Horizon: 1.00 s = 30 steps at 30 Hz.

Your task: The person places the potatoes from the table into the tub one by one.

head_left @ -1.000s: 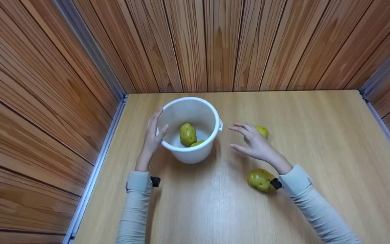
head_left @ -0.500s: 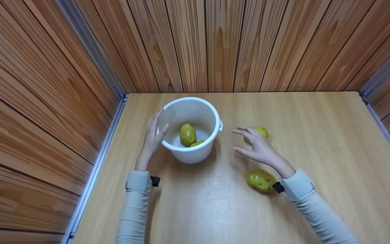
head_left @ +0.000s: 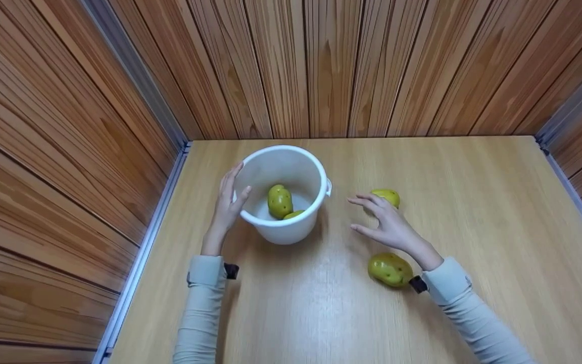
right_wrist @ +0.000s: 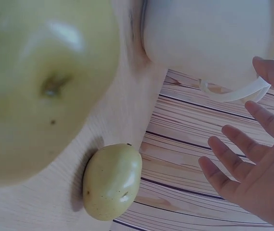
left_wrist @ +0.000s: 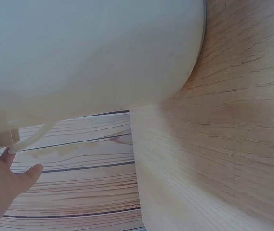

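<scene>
In the head view, a white bucket (head_left: 291,232) stands on the table at left of centre, with a yellow-green potato (head_left: 280,201) and part of a second potato (head_left: 293,214) inside. My left hand (head_left: 228,205) touches the bucket's left side near the rim, its fingers nearly straight; the left wrist view shows its thumb (left_wrist: 28,178) apart from the wall, by the handle mount. My right hand (head_left: 389,222) hovers with spread fingers, holding nothing. Just beyond it lies a potato (head_left: 389,196), partly covered by the hand; nearer lies another potato (head_left: 390,269), close to the right wrist.
The wooden table (head_left: 301,313) meets a plank wall (head_left: 329,71) at the back and another plank wall (head_left: 53,177) on the left. A thin white handle (right_wrist: 238,94) hangs on the bucket's side.
My right hand has drawn back slightly to the right and toward me, uncovering more of the far potato. The left hand and the bucket look nearly unmoved.
</scene>
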Each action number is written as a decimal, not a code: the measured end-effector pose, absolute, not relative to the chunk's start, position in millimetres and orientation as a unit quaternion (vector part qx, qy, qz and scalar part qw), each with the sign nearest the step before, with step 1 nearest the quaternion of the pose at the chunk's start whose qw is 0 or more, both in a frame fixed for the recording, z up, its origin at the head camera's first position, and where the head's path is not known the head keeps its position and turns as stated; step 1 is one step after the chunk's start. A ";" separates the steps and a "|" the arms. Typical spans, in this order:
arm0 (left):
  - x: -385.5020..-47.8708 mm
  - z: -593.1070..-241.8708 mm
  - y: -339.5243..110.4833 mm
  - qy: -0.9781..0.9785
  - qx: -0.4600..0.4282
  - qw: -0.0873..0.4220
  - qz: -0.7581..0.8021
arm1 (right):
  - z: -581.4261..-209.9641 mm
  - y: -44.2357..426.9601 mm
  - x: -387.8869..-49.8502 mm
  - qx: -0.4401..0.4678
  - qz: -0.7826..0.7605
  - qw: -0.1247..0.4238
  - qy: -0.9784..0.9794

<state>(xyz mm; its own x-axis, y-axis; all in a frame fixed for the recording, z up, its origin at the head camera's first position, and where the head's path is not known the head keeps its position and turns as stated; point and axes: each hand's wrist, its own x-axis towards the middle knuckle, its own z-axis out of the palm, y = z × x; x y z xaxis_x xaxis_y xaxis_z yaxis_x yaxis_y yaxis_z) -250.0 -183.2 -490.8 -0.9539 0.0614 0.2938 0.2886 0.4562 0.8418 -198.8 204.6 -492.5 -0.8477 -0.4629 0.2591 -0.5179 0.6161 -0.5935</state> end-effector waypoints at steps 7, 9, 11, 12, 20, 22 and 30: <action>-249.0 -490.7 -183.1 -0.844 -0.104 0.110 -0.515 | -495.5 208.6 -195.8 0.272 0.336 0.044 -0.901; -248.9 -490.5 -183.2 -0.843 -0.105 0.107 -0.517 | -496.5 209.3 -194.7 0.269 0.339 0.046 -0.900; -248.9 -490.4 -183.2 -0.842 -0.105 0.107 -0.519 | -497.7 210.3 -193.7 0.266 0.340 0.048 -0.901; -249.0 -490.3 -183.2 -0.841 -0.105 0.107 -0.520 | -498.3 210.8 -193.1 0.264 0.340 0.049 -0.901; -250.0 -489.9 -183.2 -0.840 -0.110 0.106 -0.520 | -502.1 215.2 -187.1 0.256 0.332 0.053 -0.906; -250.0 -489.8 -183.2 -0.841 -0.106 0.104 -0.520 | -503.0 215.9 -185.5 0.255 0.332 0.051 -0.907; -249.3 -489.2 -182.6 -0.841 -0.100 0.104 -0.522 | -509.0 220.7 -181.0 0.250 0.337 0.048 -0.907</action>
<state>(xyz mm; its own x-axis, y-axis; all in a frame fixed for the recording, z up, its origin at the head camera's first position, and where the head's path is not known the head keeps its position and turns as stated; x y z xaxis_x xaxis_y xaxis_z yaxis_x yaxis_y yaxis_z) -249.3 -182.6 -489.2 -0.9584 0.0587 0.2794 0.2765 0.4348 0.8571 -181.0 220.7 -509.0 -0.8705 -0.4208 0.2551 -0.4854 0.6484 -0.5865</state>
